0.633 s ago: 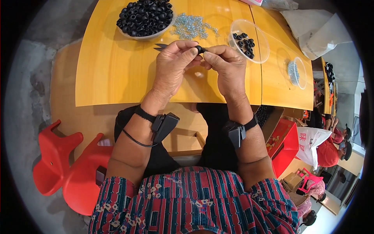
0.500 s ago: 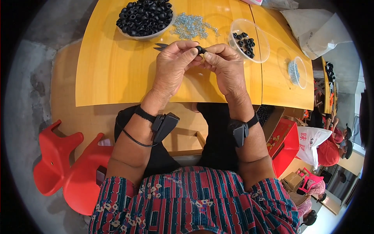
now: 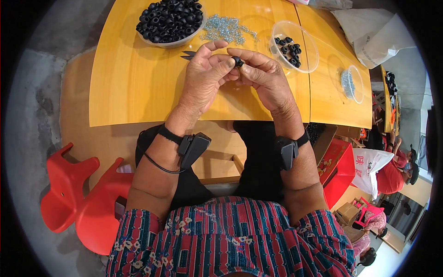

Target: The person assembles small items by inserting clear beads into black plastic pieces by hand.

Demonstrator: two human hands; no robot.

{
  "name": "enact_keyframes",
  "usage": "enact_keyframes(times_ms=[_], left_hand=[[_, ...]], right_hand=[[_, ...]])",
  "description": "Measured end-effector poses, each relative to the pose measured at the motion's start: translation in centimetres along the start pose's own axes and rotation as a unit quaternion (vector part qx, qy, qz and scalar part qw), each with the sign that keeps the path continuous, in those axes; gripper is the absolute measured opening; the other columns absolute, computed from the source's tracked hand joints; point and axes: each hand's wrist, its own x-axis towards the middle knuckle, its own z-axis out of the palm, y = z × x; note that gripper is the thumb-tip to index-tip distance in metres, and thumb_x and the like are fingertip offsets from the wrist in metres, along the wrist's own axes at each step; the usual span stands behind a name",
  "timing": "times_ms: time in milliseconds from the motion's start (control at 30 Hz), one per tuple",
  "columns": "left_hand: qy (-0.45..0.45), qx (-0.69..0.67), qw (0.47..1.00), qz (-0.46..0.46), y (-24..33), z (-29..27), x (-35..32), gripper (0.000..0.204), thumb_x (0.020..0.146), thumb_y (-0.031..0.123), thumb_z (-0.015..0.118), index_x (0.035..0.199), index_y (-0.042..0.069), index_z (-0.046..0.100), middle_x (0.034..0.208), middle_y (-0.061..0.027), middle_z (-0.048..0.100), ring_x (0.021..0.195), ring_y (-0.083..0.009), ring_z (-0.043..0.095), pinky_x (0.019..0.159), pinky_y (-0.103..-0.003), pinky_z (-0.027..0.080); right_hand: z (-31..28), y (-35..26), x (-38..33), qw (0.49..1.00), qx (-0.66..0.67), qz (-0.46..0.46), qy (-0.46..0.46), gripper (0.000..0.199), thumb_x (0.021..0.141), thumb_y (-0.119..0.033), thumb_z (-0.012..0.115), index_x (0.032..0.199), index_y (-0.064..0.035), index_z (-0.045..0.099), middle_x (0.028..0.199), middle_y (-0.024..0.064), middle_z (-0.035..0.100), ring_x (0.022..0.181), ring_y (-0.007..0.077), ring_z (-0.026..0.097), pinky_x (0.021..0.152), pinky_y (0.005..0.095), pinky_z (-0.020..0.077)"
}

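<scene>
Between both hands, above the near part of the yellow table (image 3: 138, 101), is a small round black piece (image 3: 237, 60) with a hole. My left hand (image 3: 207, 69) pinches it from the left with thumb and fingers, its index finger lifted. From the right, my right hand (image 3: 263, 74) closes thumb and fingers on it. Just beyond my left hand lie dark pointed blades (image 3: 188, 55), partly hidden. A large bowl (image 3: 171, 45) heaped with similar black pieces (image 3: 168, 21) stands at the far left. Beside it spreads a pile of small clear-blue bits (image 3: 228, 30).
A clear round tub (image 3: 314, 48) holds several black pieces (image 3: 290, 50). Farther right stands a smaller clear cup (image 3: 358, 85) with clear-blue bits. White plastic bags (image 3: 369, 34) lie at the far right. Red chairs (image 3: 69, 184) are at left, a red box (image 3: 339, 173) at right. Other people (image 3: 392, 177) sit beyond.
My left index finger has lifted off the black piece. My right index finger has straightened across toward the left, and the black piece shows more of its round face.
</scene>
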Motion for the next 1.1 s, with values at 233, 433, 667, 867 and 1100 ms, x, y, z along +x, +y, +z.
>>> enact_keyframes(times_ms=[233, 433, 667, 867, 1100], left_hand=[[-0.031, 0.010, 0.999, -0.035, 0.2, -0.6, -0.1, 0.040, 0.086, 0.007, 0.062, 0.120, 0.004, 0.043, 0.091, -0.0073, 0.062, 0.075, -0.0108, 0.061, 0.070, -0.023, 0.053], [-0.051, 0.024, 0.997, -0.055, 0.3, -0.8, 0.0, 0.040, 0.086, 0.008, 0.062, 0.121, 0.004, 0.043, 0.092, -0.0065, 0.061, 0.075, -0.0100, 0.061, 0.069, -0.021, 0.052], [-0.073, 0.050, 0.995, -0.054, 0.7, -0.8, 0.1, 0.040, 0.084, 0.010, 0.065, 0.118, 0.001, 0.045, 0.081, -0.0052, 0.061, 0.069, -0.0107, 0.060, 0.065, -0.028, 0.055], [-0.071, 0.073, 0.993, -0.066, 1.1, -1.0, 0.1, 0.041, 0.083, 0.012, 0.067, 0.117, 0.002, 0.046, 0.085, -0.0044, 0.062, 0.069, -0.0086, 0.060, 0.067, -0.022, 0.052], [-0.075, 0.096, 0.990, -0.067, 1.2, -1.0, -0.1, 0.042, 0.082, 0.014, 0.068, 0.117, 0.003, 0.048, 0.087, -0.0031, 0.063, 0.070, -0.0065, 0.059, 0.067, -0.019, 0.050]], right_hand=[[-0.4, -0.2, -0.1, 0.999, -0.008, 0.010, -0.038, 0.033, 0.082, -0.014, 0.066, 0.112, -0.0010, 0.061, 0.096, 0.0073, 0.065, 0.083, 0.0145, 0.063, 0.078, 0.0276, 0.0514], [-0.8, 0.3, -0.1, 0.999, -0.007, 0.018, -0.046, 0.037, 0.080, -0.015, 0.068, 0.112, 0.0007, 0.060, 0.094, 0.0064, 0.064, 0.081, 0.0151, 0.061, 0.073, 0.0296, 0.0522], [-0.7, 0.1, -0.1, 0.998, -0.027, 0.002, -0.054, 0.039, 0.077, -0.017, 0.071, 0.111, 0.0006, 0.061, 0.085, 0.0036, 0.064, 0.062, 0.0076, 0.048, 0.057, 0.0199, 0.0401], [-0.8, 0.0, -0.1, 0.997, -0.022, 0.016, -0.066, 0.031, 0.080, -0.013, 0.068, 0.105, 0.0039, 0.063, 0.078, 0.0057, 0.063, 0.062, 0.0098, 0.055, 0.060, 0.0209, 0.0449], [-0.6, -1.2, -0.3, 0.986, -0.147, 0.015, -0.074, 0.029, 0.083, -0.016, 0.065, 0.106, 0.0008, 0.064, 0.077, 0.0028, 0.063, 0.061, 0.0082, 0.052, 0.058, 0.0198, 0.0444]])
